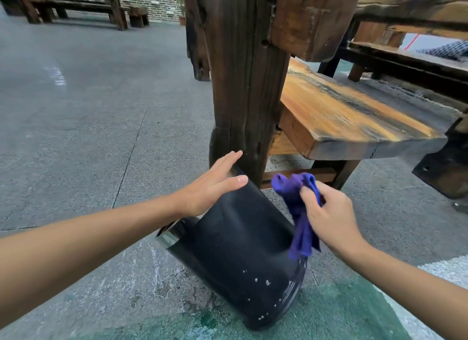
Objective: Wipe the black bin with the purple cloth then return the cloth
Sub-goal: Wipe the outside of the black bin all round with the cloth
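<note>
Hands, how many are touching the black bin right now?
1. The left hand rests flat on the bin's upper side. The right hand grips the purple cloth beside the bin; whether the cloth's hanging end touches the bin is unclear.

Black bin (pixel 240 258) stands tilted on the pavement, white-speckled near its base; crumpled purple cloth (pixel 298 208) dangles at its upper right side.

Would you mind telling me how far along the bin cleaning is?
Midway, it seems. The right hand grips the purple cloth beside the black bin, while the left hand lies open on its upper side. White specks still dot the bin's lower part, so wiping remains, then returning the cloth.
</note>
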Demonstrator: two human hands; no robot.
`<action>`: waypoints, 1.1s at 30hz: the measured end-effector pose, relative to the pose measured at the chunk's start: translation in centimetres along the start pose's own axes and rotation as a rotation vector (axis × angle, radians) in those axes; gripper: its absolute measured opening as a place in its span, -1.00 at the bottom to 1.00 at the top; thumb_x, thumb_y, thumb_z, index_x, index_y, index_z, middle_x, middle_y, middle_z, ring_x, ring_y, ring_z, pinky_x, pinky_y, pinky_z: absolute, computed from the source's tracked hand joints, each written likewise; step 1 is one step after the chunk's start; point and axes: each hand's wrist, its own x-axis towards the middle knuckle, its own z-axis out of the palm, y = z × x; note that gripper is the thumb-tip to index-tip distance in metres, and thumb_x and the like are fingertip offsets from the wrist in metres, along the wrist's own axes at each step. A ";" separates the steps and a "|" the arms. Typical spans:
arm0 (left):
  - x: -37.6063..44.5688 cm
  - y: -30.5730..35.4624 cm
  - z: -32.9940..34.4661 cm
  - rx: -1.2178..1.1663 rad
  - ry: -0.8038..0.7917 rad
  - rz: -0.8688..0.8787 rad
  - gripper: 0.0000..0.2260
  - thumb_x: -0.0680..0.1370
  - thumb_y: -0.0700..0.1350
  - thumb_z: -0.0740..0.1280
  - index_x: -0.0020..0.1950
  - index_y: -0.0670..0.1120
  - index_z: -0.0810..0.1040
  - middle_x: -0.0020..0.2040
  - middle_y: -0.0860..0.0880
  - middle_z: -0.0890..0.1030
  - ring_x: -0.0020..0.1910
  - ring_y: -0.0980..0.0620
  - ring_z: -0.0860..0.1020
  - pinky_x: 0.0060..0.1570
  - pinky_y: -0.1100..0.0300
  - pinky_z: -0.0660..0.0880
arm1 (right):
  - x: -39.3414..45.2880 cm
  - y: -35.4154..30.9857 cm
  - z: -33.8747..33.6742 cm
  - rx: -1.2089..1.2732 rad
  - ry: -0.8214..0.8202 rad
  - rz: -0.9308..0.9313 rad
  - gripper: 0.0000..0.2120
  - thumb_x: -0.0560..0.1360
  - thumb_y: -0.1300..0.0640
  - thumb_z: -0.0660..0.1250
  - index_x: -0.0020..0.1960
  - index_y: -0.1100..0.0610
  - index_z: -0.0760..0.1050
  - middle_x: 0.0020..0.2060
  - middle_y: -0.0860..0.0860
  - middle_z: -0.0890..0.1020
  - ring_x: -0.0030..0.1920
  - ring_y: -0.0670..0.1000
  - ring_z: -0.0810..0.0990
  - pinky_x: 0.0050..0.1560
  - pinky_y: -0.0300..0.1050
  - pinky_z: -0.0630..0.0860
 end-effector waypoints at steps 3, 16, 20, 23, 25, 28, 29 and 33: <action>1.7 0.9 1.5 -0.232 0.052 -0.027 -0.04 0.39 0.21 0.23 0.69 -0.05 -0.12 0.69 0.00 -0.01 0.69 0.05 -0.03 0.65 0.07 0.01 | 0.6 -4.8 2.1 0.080 -0.082 -0.143 -0.83 0.57 0.15 0.27 -0.17 0.01 0.54 -0.32 -0.10 0.60 -0.29 -0.16 0.52 -0.22 -0.24 0.43; 1.4 1.3 2.9 -0.206 0.158 0.052 -0.04 0.44 0.37 0.20 0.68 0.09 -0.23 0.62 -0.06 0.28 0.64 0.12 0.17 0.62 0.00 0.15 | 2.6 -6.1 4.2 -0.162 -0.514 -0.462 -0.52 0.45 -0.08 0.32 0.34 -0.11 0.35 0.20 -0.27 0.48 0.10 0.00 0.37 0.00 0.09 0.54; 1.4 2.2 3.6 -0.095 0.258 0.038 -0.18 0.54 0.30 0.14 0.69 0.03 -0.12 0.69 -0.02 0.06 0.66 0.10 0.06 0.63 0.01 0.07 | 3.2 -5.1 3.8 -0.142 -0.503 -0.500 -0.53 0.43 -0.11 0.31 0.32 -0.12 0.37 0.18 -0.33 0.46 0.05 -0.02 0.38 -0.05 0.08 0.55; 1.0 2.2 3.5 -0.109 0.333 0.022 -0.29 0.56 0.20 0.14 0.66 -0.03 0.10 0.62 -0.01 0.16 0.61 0.10 0.20 0.59 -0.02 0.20 | 3.4 -4.1 3.9 -0.139 -0.486 -0.534 -0.56 0.45 -0.13 0.33 0.30 -0.10 0.40 0.20 -0.34 0.45 0.02 0.00 0.39 -0.06 0.06 0.55; 0.1 1.4 3.0 -0.055 0.243 0.126 -0.33 0.57 0.15 0.22 0.64 -0.05 0.18 0.62 0.02 0.19 0.61 0.15 0.20 0.59 0.01 0.20 | 3.9 -3.4 4.0 -0.149 -0.468 -0.543 -0.60 0.47 -0.14 0.34 0.27 -0.13 0.38 0.17 -0.38 0.44 0.00 -0.01 0.40 -0.06 0.06 0.54; -1.8 -0.7 2.0 0.021 0.040 0.234 -0.35 0.62 0.09 0.24 0.67 0.01 0.11 0.66 0.14 0.16 0.63 0.20 0.16 0.57 0.05 0.25 | 4.5 -2.1 3.7 -0.107 -0.442 -0.421 -0.60 0.43 -0.10 0.35 0.23 -0.21 0.34 0.11 -0.40 0.46 0.05 -0.06 0.38 0.04 0.02 0.52; -2.2 -1.2 1.6 0.045 -0.002 0.235 -0.37 0.63 0.09 0.22 0.68 0.06 0.09 0.67 0.20 0.13 0.63 0.20 0.16 0.54 0.03 0.30 | 4.5 -1.8 3.7 -0.070 -0.437 -0.375 -0.61 0.43 -0.09 0.33 0.22 -0.23 0.33 0.14 -0.40 0.46 0.09 -0.08 0.38 0.10 -0.02 0.47; -2.4 -1.6 1.1 0.159 -0.021 0.238 -0.41 0.67 0.05 0.15 0.68 0.08 0.04 0.67 0.25 0.08 0.60 0.20 0.22 0.53 0.05 0.27 | 3.2 -1.4 5.2 0.019 -0.350 -0.320 -0.65 0.59 0.11 0.30 0.34 -0.14 0.40 0.41 -0.22 0.45 0.47 0.01 0.35 0.39 -0.08 0.24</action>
